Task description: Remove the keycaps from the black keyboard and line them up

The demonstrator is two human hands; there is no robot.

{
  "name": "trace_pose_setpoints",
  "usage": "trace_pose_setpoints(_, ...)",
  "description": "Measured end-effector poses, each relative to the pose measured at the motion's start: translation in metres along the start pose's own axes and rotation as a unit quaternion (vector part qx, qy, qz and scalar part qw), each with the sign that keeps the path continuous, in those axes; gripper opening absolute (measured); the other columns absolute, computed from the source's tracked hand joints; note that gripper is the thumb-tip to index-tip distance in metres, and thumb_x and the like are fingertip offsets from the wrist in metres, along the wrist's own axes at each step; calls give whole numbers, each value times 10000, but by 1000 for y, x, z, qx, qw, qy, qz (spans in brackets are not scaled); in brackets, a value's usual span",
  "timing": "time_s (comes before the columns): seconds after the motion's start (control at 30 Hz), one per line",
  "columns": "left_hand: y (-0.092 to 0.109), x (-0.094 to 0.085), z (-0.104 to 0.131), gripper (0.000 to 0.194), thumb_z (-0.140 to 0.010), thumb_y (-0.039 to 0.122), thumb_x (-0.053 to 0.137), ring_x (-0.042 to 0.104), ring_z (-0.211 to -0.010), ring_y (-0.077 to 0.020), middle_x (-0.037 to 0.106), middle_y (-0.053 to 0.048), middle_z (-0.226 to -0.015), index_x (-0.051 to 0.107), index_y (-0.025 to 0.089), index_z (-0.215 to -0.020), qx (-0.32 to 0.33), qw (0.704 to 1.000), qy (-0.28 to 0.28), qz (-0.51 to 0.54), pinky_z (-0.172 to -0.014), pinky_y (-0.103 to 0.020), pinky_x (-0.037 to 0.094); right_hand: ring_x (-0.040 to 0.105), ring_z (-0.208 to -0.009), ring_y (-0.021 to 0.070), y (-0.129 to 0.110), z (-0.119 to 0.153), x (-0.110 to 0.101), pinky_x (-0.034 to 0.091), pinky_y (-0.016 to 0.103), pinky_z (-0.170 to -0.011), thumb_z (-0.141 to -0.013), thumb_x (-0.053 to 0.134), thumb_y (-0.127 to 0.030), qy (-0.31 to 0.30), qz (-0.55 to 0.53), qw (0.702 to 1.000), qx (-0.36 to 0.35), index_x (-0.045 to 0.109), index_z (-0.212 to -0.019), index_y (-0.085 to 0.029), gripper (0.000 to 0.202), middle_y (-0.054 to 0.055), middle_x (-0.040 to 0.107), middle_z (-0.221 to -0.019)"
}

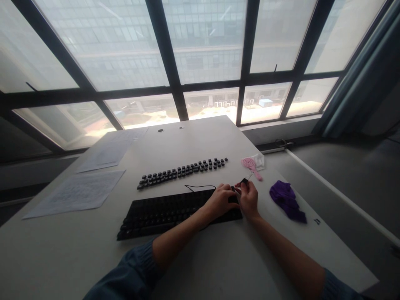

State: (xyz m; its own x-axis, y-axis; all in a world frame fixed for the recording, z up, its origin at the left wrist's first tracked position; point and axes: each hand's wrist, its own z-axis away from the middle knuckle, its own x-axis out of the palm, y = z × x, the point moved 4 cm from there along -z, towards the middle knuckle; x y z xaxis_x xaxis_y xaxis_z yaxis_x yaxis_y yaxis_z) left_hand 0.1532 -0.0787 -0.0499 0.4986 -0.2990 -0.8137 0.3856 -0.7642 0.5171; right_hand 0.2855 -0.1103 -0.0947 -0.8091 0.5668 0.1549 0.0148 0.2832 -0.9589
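Observation:
A black keyboard (162,212) lies in front of me, its right end under my hands. My left hand (221,199) rests over that end, fingers bent and thumb spread apart from them; the fingertips are close to my right hand. Just above the keyboard's right edge, my right hand (248,198) pinches a small black piece with thin wires, which looks like a keycap puller (244,181). Its lower part is hidden by the fingers. Behind the keyboard, loose black keycaps (184,171) stand in slanting rows. A black cable (200,186) curls at the keyboard's back edge.
A pink hairbrush (251,163) lies on clear plastic beyond my right hand. To the right is a crumpled purple cloth (286,200), with a small dark item (317,221) near the table's edge. Papers (78,193) cover part of the left side. Windows stand behind the white table (206,135).

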Motion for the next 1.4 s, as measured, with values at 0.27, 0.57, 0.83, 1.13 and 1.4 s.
trace_pose_setpoints(0.27,-1,6,-1,216,-752,324,799,564,-950,-247,605,-81,-921,759,200,-925,-14,1000,13,-19,-861,-352,483,674,-776,186,-1,1,0,617,383,-748,-915,549,-460,2,4,1000,-7,583,-857,-188,280,32,650,-826)
trace_pose_setpoints(0.57,11,1,0,205,-775,265,776,575,-974,-271,635,-94,-976,732,172,-952,-28,997,-9,-68,-889,-383,501,678,-776,189,-2,1,0,614,385,-752,-914,551,-476,-7,9,1000,-2,574,-860,-188,294,32,653,-817)
trace_pose_setpoints(0.83,17,7,-1,234,-872,256,665,545,-1000,-269,620,-120,-1037,637,123,-1062,11,990,-18,-140,-914,-394,465,678,-768,206,-1,2,0,610,377,-726,-900,561,-468,-7,18,1000,4,567,-843,-192,282,50,665,-811)
trace_pose_setpoints(1.13,12,17,2,291,-913,289,606,532,-1004,-271,601,-129,-1065,578,113,-1142,33,981,-6,-192,-939,-409,443,681,-784,216,0,3,0,598,373,-720,-906,552,-465,-12,38,999,-2,559,-853,-199,272,58,672,-823)
trace_pose_setpoints(1.4,9,19,3,315,-912,264,596,512,-1014,-280,574,-133,-1056,548,98,-1176,26,985,-5,-168,-948,-425,454,664,-763,211,-5,4,2,586,371,-722,-921,531,-434,-27,72,997,-27,547,-840,-202,246,50,662,-808)
